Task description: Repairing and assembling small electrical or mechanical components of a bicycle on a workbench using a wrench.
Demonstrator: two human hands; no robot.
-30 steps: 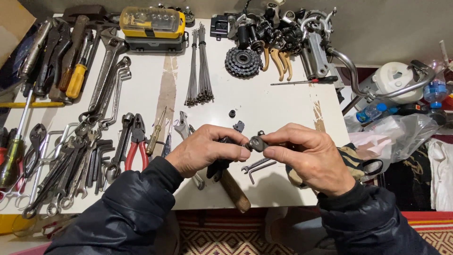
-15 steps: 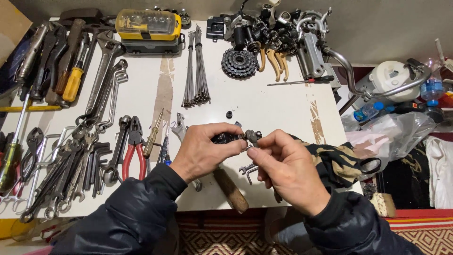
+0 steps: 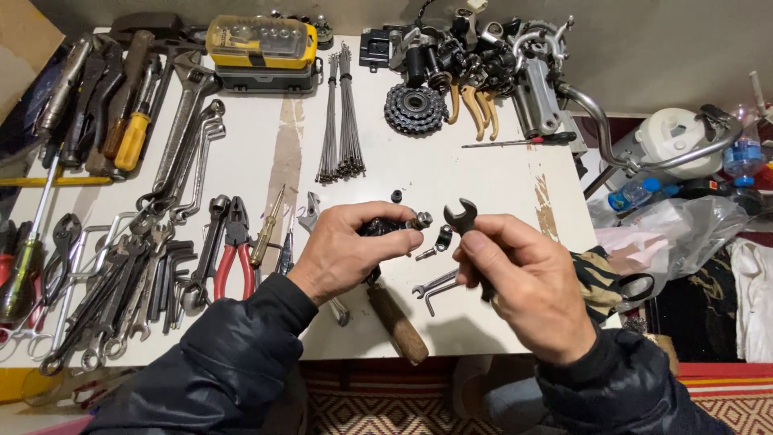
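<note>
— Steel everywhere on this table [image 3: 241, 169]. What have you got in your fingers?

— My left hand [image 3: 348, 251] is curled tight around a small dark metal part [image 3: 385, 227], knobbly, with a shiny nut-like end [image 3: 420, 220] poking out past my thumb. It hangs just above the table's near edge, about the middle.

— And the other hand?

— My right hand [image 3: 525, 283] pinches a small black open-ended spanner [image 3: 465, 221], thumb and fingers closed on its flat shank. The forked head points up, just beside the shiny end, a narrow gap between them.

— What lies under your hands?

— A wooden handle [image 3: 397, 321], brown and worn, slanting to the near edge. Next to it, two thin silvery spanners [image 3: 433, 286] and a little black clamp piece [image 3: 442, 238].

— Further off?

— Toward the far edge, a bundle of thin steel spokes [image 3: 341, 121], a toothed black sprocket cluster [image 3: 415, 108], and a yellow-lidded plastic case [image 3: 259, 42]. Along the left edge, a heap of grey wrenches [image 3: 121, 290] and red-handled pliers [image 3: 233, 258]. The white tabletop is scuffed, with bare brown streaks.
</note>
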